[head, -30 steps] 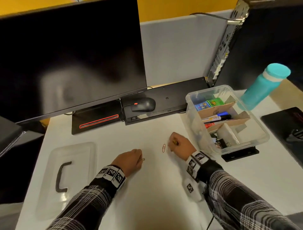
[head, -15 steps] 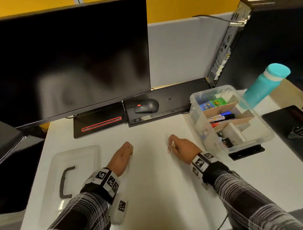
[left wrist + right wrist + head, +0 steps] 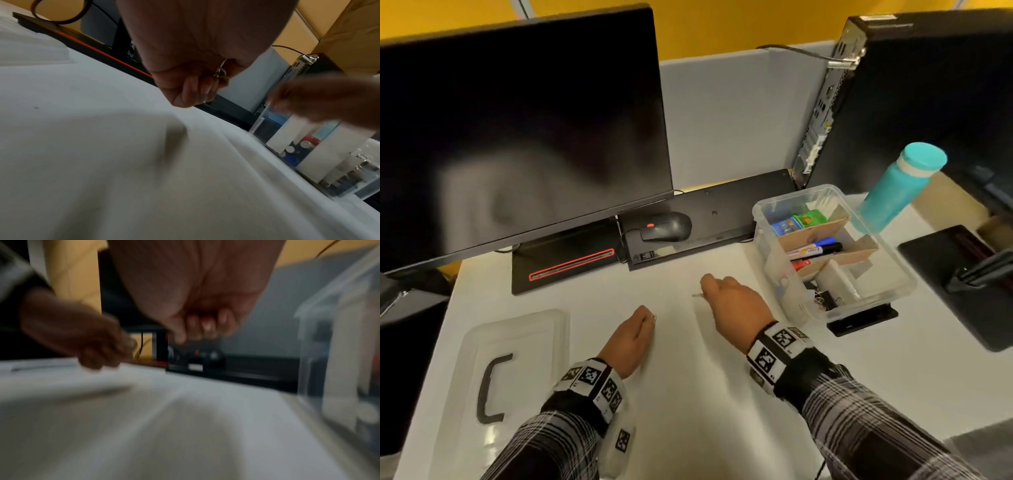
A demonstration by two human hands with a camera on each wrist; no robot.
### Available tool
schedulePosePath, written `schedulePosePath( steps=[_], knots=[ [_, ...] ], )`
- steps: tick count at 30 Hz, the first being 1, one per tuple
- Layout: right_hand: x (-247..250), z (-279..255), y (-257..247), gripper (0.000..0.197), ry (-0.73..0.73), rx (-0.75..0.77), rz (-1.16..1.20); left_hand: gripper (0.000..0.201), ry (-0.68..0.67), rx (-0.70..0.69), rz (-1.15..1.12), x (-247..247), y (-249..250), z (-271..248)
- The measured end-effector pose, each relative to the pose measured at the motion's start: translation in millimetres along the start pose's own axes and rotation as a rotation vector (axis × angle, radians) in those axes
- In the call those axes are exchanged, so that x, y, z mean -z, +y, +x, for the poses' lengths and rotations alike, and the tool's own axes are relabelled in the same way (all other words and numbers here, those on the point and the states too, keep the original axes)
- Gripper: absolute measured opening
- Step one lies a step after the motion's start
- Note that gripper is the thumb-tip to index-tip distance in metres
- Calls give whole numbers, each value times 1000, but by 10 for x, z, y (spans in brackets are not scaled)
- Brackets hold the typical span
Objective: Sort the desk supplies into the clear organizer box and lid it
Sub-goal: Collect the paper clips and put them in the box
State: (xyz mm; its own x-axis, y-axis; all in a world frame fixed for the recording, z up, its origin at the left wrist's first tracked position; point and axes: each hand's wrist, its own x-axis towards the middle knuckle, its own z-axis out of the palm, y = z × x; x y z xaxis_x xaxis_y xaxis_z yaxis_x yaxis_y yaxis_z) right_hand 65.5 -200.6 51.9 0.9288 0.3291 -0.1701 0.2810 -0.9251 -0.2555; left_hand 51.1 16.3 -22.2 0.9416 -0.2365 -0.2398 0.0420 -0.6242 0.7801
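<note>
My left hand (image 3: 647, 322) is curled in a fist just above the white desk and grips a few small paper clips (image 3: 221, 73), silver and yellow, that poke out between thumb and fingers. To its right, my right hand (image 3: 709, 289) pinches a thin paper clip (image 3: 697, 295) at its fingertips, a little left of the clear organizer box (image 3: 763, 240). The box stands open, with cardboard dividers, markers (image 3: 815, 248), coloured small boxes (image 3: 799, 221) and binder clips (image 3: 825, 301) inside. Its clear lid (image 3: 524, 329) with a dark handle lies flat at the desk's left. The right wrist view is blurred.
A monitor (image 3: 517, 137) and its base stand at the back left, with a mouse (image 3: 667, 226) on a black keyboard behind the hands. A teal bottle (image 3: 900, 188) and a computer tower (image 3: 914, 96) are behind the box. Another black stand (image 3: 945, 274) is at the right.
The red paper clip that lay on the desk by my right hand is off the desk, pinched in that hand. My left hand drew back toward me with its clips.
</note>
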Motion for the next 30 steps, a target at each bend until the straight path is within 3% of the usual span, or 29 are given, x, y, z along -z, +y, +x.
schedulePosePath(
  steps=[3,6,10,15,17,19,21,23,24,30],
  knots=[
    [439,-283,252,15,470,-134,243,25,-7,13,2,-98,110,53],
    [626,-519,870,8,677,-283,373,25,-21,21,1,-238,267,103],
    [557,-604,1556,25,507,-410,252,27,-35,-8,21,-458,473,134],
    [387,-589,1924,30,73,-385,76,27,-43,40,56,-689,724,170],
    [472,-600,1978,33,-19,-364,74,27,-12,54,43,-744,876,152],
    [581,-635,2064,31,72,-310,135,26,58,-16,50,-740,1161,126],
    [669,-699,2160,27,325,-252,240,25,121,-131,74,-724,1603,132],
    [670,-767,2252,25,542,-240,269,25,119,-202,131,-792,2068,219],
    [612,-797,2303,27,576,-262,260,24,87,-210,180,-871,2287,289],
    [227,-908,2469,45,327,-337,478,31,-249,-111,572,-1603,3195,912]
  ],
)
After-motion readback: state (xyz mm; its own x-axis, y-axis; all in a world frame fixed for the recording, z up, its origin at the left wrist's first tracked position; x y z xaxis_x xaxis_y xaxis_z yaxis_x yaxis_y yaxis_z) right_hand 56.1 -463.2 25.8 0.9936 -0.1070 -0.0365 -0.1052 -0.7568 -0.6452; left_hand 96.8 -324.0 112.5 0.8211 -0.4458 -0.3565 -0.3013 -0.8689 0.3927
